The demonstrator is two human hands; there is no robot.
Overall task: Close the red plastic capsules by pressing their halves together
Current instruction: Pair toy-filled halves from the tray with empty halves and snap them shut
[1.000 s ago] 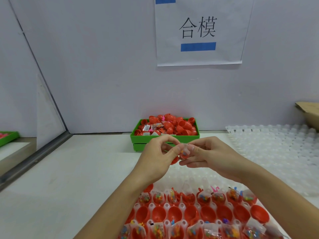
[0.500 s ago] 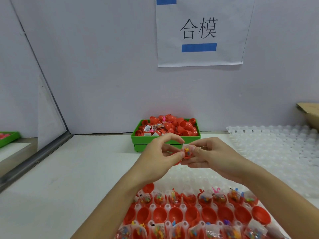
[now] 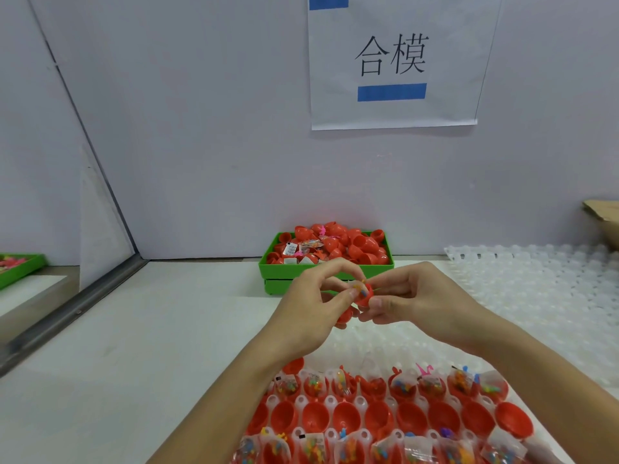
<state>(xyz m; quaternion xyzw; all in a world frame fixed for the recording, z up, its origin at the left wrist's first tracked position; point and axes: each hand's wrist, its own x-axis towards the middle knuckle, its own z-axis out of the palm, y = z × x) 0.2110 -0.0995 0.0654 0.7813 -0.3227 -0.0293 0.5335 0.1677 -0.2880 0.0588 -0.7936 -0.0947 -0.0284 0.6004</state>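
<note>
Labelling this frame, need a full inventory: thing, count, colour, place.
capsule: one, red, open with a small toy packet, held up between both hands
green bin: one, heaped with red capsule halves, centre by the wall
holder tray: one, clear, near edge, rows of red halves, many with toy packets
empty trays: clear, count unclear, right side
paper sign: one, white with blue bars, on wall
second green bin: one, far left
cardboard box: one, brown, far right
left hand: fingers pinch the capsule
right hand: fingers pinch the capsule
</note>
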